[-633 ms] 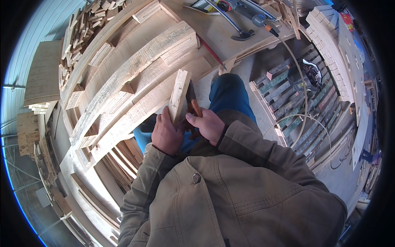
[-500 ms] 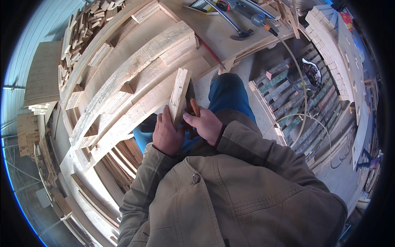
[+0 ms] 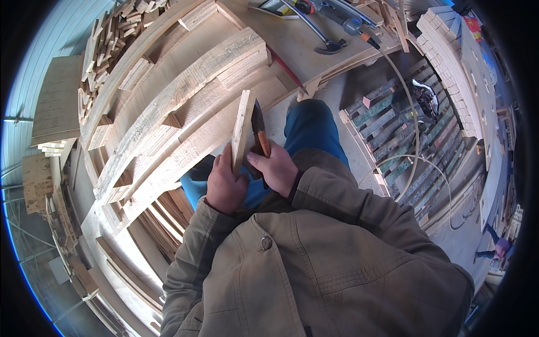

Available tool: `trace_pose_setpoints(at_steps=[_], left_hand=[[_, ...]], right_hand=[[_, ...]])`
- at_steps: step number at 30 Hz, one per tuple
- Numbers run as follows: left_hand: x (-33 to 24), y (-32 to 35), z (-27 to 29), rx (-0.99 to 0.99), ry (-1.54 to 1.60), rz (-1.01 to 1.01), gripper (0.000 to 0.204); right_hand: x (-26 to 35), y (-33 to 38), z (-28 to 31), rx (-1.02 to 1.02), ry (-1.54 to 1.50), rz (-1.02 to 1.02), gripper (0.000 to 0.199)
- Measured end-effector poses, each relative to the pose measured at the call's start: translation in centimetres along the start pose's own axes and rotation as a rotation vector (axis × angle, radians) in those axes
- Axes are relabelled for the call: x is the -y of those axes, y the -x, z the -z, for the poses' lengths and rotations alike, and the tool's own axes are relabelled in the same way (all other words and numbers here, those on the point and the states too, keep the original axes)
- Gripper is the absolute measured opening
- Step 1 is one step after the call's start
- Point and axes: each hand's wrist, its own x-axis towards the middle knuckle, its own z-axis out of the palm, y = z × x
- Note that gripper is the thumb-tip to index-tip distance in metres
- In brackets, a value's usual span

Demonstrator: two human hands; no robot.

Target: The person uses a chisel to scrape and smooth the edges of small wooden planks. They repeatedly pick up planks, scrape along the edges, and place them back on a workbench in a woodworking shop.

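Observation:
My left hand [image 3: 225, 182] is closed round the lower end of a short pale wooden block [image 3: 242, 126], which points up and away from me. In my right hand [image 3: 276, 168] is a knife-like tool [image 3: 262, 139] with a dark pointed blade and an orange-brown handle. The blade stands close to the right side of the block, pointing away from me. Whether it touches the wood I cannot tell. My fingers hide the lower part of the tool, so its exact kind is unclear.
Curved timber frames [image 3: 185, 92] fill the left side. Ahead, a claw hammer [image 3: 330, 47], a corded power tool [image 3: 352, 26] and a red bar [image 3: 287, 70] lie on a board. A slatted pallet [image 3: 393, 123] with a cable lies right. Another person [image 3: 499, 246] is far right.
The block has turned to show a narrower face and stands more upright. The tool's blade shows more beside it, and both hands have shifted slightly. The person at far right has moved further into view.

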Motion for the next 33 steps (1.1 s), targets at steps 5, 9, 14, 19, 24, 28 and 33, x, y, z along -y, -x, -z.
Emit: trace_pose_setpoints(at_steps=[5,9,14,19,24,28,33], left_hand=[[0.2,-0.3,-0.2,0.007,0.028,-0.016,0.077],[0.3,-0.1,-0.1,0.015,0.001,-0.025,0.078],[0.3,0.0,0.2,0.057,0.027,-0.014,0.083],[0.8,0.2,0.6,0.080,0.158,0.015,0.069],[3.4,1.1,7.5,0.032,0.500,0.430,0.035],[3.2,2.2,7.4,0.105,0.633,0.342,0.037],[1.6,2.0,5.2,0.171,0.628,0.306,0.035]], right_hand=[[0.8,0.7,0.4,-0.015,-0.031,-0.188,0.017],[1.1,0.8,0.5,0.007,-0.023,-0.164,0.026],[0.9,1.0,0.9,0.027,0.054,-0.150,0.034],[0.1,0.9,1.7,0.076,0.138,-0.019,0.031],[0.6,2.1,7.4,-0.212,0.602,0.151,0.023],[0.3,2.7,8.2,-0.129,0.442,0.070,0.023],[0.8,2.6,7.6,-0.020,0.440,0.010,0.023]])
